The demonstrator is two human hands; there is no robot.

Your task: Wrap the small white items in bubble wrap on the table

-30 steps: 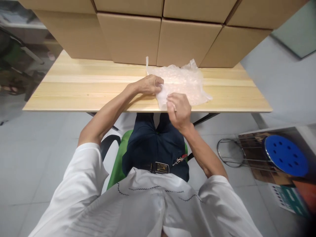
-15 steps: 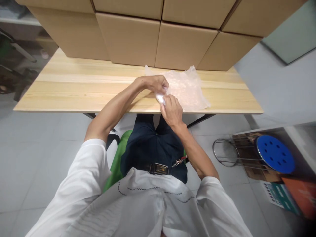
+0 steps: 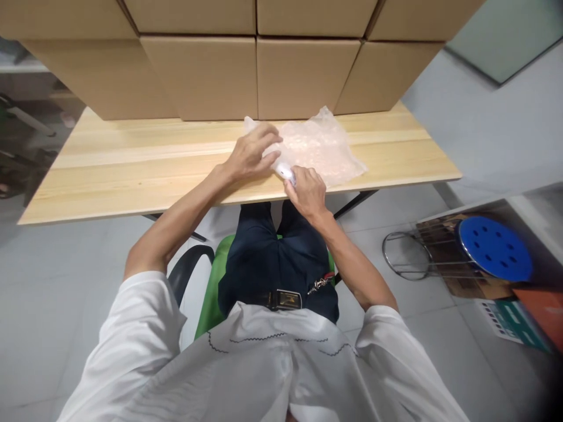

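Observation:
A sheet of clear bubble wrap (image 3: 321,149) lies on the wooden table (image 3: 132,170), near its front edge. My left hand (image 3: 251,153) rests flat on the wrap's left part, fingers spread and pressing down. My right hand (image 3: 307,187) sits at the table's front edge, fingers pinched on a small white object (image 3: 285,172) at the wrap's near corner. What the white object is cannot be made out.
Stacked cardboard boxes (image 3: 303,73) line the back of the table. I sit on a green chair (image 3: 211,287). On the floor to the right stand a blue stool with a metal ring base (image 3: 495,249) and some printed cartons (image 3: 523,328).
My left hand has opened from a pinch and spread flat on the wrap. My right hand has stayed at the white object near the wrap's corner. The camera view shifted slightly.

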